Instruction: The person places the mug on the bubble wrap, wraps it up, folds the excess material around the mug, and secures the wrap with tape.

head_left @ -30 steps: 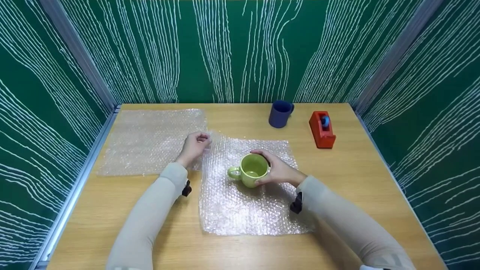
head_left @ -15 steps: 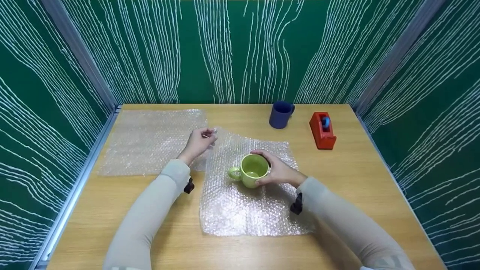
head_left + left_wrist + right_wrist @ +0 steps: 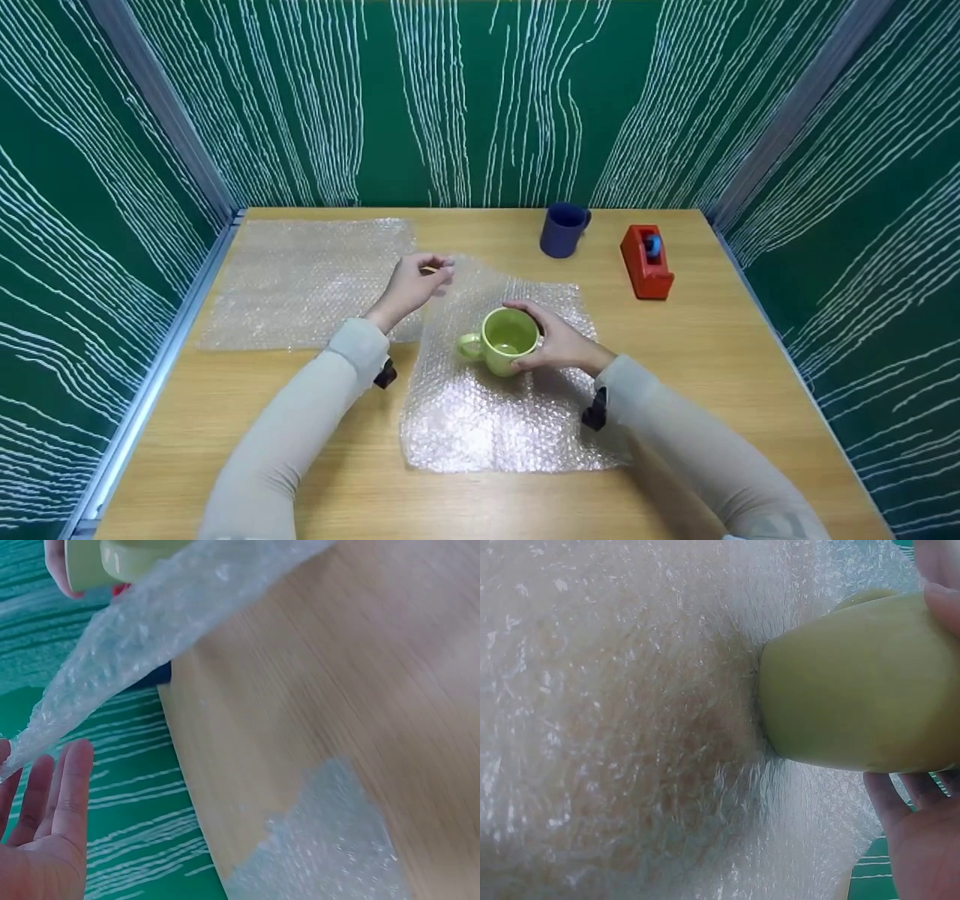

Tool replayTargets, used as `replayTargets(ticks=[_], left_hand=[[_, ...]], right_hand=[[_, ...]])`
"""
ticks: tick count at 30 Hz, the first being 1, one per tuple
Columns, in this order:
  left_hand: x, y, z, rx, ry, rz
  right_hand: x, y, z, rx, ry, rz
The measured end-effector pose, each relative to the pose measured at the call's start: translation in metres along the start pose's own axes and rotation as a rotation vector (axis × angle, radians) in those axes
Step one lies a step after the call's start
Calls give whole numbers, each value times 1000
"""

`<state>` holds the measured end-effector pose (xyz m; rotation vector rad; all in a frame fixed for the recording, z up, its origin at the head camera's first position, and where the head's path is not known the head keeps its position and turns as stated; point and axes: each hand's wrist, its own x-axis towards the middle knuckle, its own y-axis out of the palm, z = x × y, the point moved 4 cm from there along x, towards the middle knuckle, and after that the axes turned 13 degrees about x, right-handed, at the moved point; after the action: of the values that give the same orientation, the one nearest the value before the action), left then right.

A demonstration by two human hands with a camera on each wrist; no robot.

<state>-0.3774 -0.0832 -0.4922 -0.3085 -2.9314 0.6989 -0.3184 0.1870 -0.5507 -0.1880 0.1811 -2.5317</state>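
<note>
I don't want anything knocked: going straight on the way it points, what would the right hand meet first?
The green mug, which the right hand already grips. Beyond it, the raised side of the bubble wrap probably comes next, though depth is hard to judge.

We count one green mug, with one blue mug and one tape dispenser beyond it. We see two bubble-wrap sheets.

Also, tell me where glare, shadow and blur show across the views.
Head view: strong glare on the near part of the bubble wrap under the green mug, a shadow on the table beside the right sleeve; left wrist view: faint, soft-edged shadows on the table; right wrist view: scattered glints, fine bubble detail blurred.
</note>
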Motion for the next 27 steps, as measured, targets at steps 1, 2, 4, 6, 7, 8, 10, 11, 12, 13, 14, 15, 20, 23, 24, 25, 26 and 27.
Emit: replayTargets(ticks=[1,2,4,6,7,8,10,11,12,13,14,15,20,23,24,25,26,27], left_hand=[[-1,1,-2,-3,4,2],[-2,3,-4,-6,10,4],[-4,5,-9,-13,27,13],[-6,9,-13,-17,46,22],[-7,10,-16,-17,55,26],[-8,12,-18,-15,64,31],[-10,15,-23,-4,80,39],[-11,17,-25,-1,86,44],[-12,19,-27,4,91,48],[-13,20,-29,10,99,53],[-14,22,-30,15,104,58],[-15,24,-32,19,109,63],[-21,30,-39,56,141,77],[-24,35,-43,80,162,91],[-25,36,-44,86,168,97],[-26,38,-45,92,176,103],[-27,39,-45,96,183,109],[-27,41,-46,101,191,115]], right_hand=[[0,0,0,-4,4,-6],[-1,0,0,-6,7,-12],[-2,1,1,-6,13,-25],[-2,1,2,-8,12,-36],[-3,1,2,-12,11,-39],[-3,1,3,-17,10,-41],[-4,0,4,-28,8,-43],[-4,-1,5,-35,7,-46],[-4,-1,6,-41,4,-50],[-4,-2,8,-44,1,-54],[-4,-3,9,-42,-6,-58],[-3,-4,11,-35,-14,-65],[0,-11,21,-11,-82,-123],[3,-15,31,-27,-137,-172],[5,-17,35,-34,-152,-191],[6,-18,39,-48,-171,-209],[7,-20,42,-59,-187,-227],[8,-21,46,-74,-202,-244]])
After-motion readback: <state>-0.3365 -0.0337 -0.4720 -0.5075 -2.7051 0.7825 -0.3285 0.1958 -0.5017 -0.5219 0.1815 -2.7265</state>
